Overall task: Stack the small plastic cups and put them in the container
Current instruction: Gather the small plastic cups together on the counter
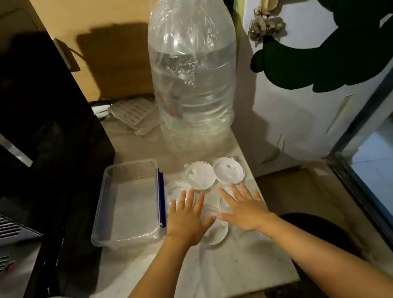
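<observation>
Dim, warm indoor light falls across the bench (204,276); beyond the left hand (186,219), a water jug (195,76) glints with glare. Wide-angle distortion bends the edges, with deep shadow at left.

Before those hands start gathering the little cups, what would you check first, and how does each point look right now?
1. Clear rectangular plastic container open and empty: ok.
2. Left hand free, fingers spread: ok.
3. Right hand free, fingers spread: ok.
4. Small clear plastic cups within reach, beside the container: ok.
5. All cups facing the same way for stacking: cannot tell.
6. Large clear water bottle standing behind the cups, out of the path: ok.
</observation>
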Tool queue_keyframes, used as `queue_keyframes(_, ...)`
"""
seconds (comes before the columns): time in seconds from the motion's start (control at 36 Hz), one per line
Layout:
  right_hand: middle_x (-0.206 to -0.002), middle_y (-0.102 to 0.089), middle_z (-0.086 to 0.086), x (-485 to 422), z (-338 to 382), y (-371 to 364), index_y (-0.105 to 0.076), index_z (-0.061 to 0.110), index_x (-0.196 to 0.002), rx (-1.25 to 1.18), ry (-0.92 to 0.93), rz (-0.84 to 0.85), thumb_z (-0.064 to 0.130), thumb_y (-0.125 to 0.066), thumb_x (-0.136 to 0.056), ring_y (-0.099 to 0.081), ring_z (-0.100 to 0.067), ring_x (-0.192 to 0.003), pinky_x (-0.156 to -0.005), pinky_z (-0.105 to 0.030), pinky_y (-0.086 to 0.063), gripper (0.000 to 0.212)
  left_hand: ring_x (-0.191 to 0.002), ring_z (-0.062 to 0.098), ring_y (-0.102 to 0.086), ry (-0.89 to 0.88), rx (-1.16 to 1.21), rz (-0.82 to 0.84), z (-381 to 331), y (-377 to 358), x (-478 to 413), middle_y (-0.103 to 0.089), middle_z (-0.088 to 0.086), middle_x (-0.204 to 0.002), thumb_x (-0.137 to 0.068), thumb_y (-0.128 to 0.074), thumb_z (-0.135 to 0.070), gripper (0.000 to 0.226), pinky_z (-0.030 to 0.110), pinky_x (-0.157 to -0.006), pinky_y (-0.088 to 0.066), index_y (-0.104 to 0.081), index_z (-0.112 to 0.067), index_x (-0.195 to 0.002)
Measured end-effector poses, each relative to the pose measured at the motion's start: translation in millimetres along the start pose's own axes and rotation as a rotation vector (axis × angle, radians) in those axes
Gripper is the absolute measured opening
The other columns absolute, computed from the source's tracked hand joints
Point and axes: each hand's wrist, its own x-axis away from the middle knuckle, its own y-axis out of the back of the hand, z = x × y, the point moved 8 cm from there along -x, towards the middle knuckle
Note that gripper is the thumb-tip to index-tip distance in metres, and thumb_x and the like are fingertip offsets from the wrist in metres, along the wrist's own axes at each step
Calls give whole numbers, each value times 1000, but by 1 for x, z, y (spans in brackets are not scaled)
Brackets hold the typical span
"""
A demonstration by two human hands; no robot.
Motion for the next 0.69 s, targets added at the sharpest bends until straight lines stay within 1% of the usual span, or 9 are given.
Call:
queue_keyframes(0.08, -158, 20, -4, 0, 1, 7, 13, 32, -146, -6, 3, -10, 65, -24, -89, 19, -30, -144, -115, -53, 6, 76, -142, 27, 15, -7, -11, 14, 1, 1, -3, 13, 6, -156, -88, -17, -61, 71, 46, -115, 5, 12, -26, -142)
queue_keyframes(0.17, -159, 15, -6, -10, -4, 26, 11, 30, -147, -142, -42, -62, 62, -30, -89, 11, -31, -146, -117, -51, 0, 78, -142, 26, 13, -14, 55, 25, 4, 8, -8, 12, 7, -156, -89, -20, -58, 69, 46, -115, 3, 10, -27, -143)
queue_keyframes(0.22, -160, 9, -7, -27, -12, 41, 8, 27, -148, -290, -89, -111, 62, -41, -86, 1, -32, -147, -118, -50, -11, 86, -143, 26, 11, -5, 149, 5, 9, 18, -10, 10, 8, -156, -90, -24, -56, 68, 45, -116, -1, 7, -28, -143)
queue_keyframes(0.28, -160, 1, -8, -41, -18, 55, 4, 26, -148, -512, -122, -156, 59, -57, -78, -11, -33, -145, -115, -50, -23, 99, -143, 26, 8, -4, 240, -29, 13, 27, -12, 6, 8, -157, -90, -28, -55, 68, 44, -116, -4, 4, -29, -144)
queue_keyframes(0.31, -159, -2, -9, -47, -22, 61, 2, 26, -148, -602, -136, -175, 56, -64, -73, -15, -33, -144, -114, -50, -26, 104, -144, 26, 6, -6, 267, -40, 14, 32, -13, 5, 8, -157, -90, -29, -54, 67, 43, -116, -4, 3, -29, -144)
queue_keyframes(0.36, -159, -2, -10, -56, -26, 66, 5, 24, -148, -692, -167, -169, 49, -72, -70, -14, -33, -144, -114, -49, -27, 113, -144, 25, 3, -9, 311, -54, 17, 41, -14, 3, 8, -157, -90, -32, -52, 67, 43, -116, -6, 1, -29, -144)
queue_keyframes(0.47, -158, -7, -9, -69, -31, 68, 8, 22, -148, -715, -208, -156, 46, -79, -64, -15, -32, -144, -114, -48, -27, 123, -144, 23, -1, 3, 461, -77, 27, 54, -20, -2, 9, -157, -90, -37, -49, 66, 42, -117, -11, -5, -30, -144)
queue_keyframes(0.61, -158, -11, -11, -78, -28, 68, 9, 17, -148, -662, -215, -144, 38, -81, -65, -17, -32, -144, -115, -44, -26, 124, -142, 17, -16, -8, 854, -97, 35, 65, -21, -16, 2, -156, -89, -45, -43, 64, 35, -114, -17, -15, -26, -143)
queue_keyframes(0.69, -158, -12, -11, -82, -28, 66, 8, 16, -148, -625, -221, -142, 35, -83, -64, -16, -33, -144, -114, -45, -26, 125, -140, 18, -20, 12, 973, -79, 37, 67, -19, -20, 2, -155, -90, -44, -41, 63, 35, -113, -18, -16, -23, -143)
